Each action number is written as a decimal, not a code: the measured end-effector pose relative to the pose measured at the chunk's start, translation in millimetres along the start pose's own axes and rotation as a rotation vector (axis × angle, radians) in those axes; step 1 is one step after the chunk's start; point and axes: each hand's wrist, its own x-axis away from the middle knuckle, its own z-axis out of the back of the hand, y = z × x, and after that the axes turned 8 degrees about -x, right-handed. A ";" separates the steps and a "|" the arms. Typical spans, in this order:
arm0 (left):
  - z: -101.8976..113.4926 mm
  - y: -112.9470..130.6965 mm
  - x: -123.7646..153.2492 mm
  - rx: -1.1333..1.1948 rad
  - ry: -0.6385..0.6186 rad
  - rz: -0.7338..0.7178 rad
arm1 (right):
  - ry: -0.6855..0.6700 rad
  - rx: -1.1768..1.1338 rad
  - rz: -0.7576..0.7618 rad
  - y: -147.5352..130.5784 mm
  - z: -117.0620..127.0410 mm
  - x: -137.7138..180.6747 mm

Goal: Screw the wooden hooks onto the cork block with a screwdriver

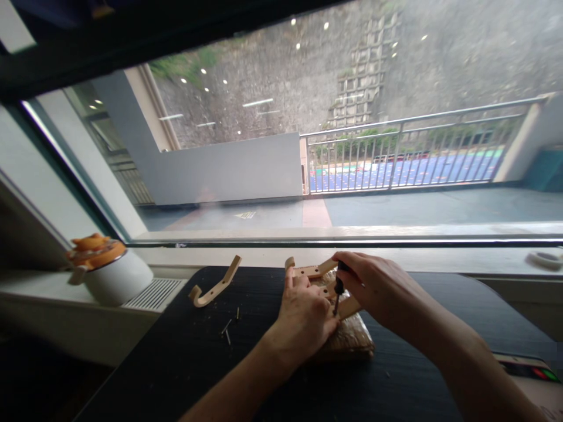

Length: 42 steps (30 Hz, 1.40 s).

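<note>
My right hand [367,281] is closed round the dark handle of a screwdriver [339,286], which stands nearly upright. Its metal shaft points down at a pale wooden hook beside my left fingers; the exact tip contact is too small to make out. My left hand [305,310] presses and grips this hook, covering much of it. Another wooden hook [308,272] with dark holes lies just behind. Both rest on a brown slab in shiny wrapping [358,337]. A separate curved wooden hook [215,291] lies to the left, with several screws [227,331] in front of it.
The black table [176,363] stands against a windowsill [264,257]. A white pot with an orange lid [116,275] sits on the sill at left, beside a vent grille [153,292]. A tape roll [545,259] lies at far right. A box with a dark label [528,372] is at lower right.
</note>
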 end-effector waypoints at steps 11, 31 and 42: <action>3.6 1.9 1.0 -0.008 -0.018 0.009 | -0.003 -0.086 0.106 -7.8 -3.0 2.8; 0.6 0.4 1.1 -0.010 -0.020 0.002 | -0.002 -0.070 0.051 4.3 2.9 2.1; 2.5 1.8 0.4 -0.013 -0.027 0.010 | -0.036 0.004 0.010 0.9 4.4 2.1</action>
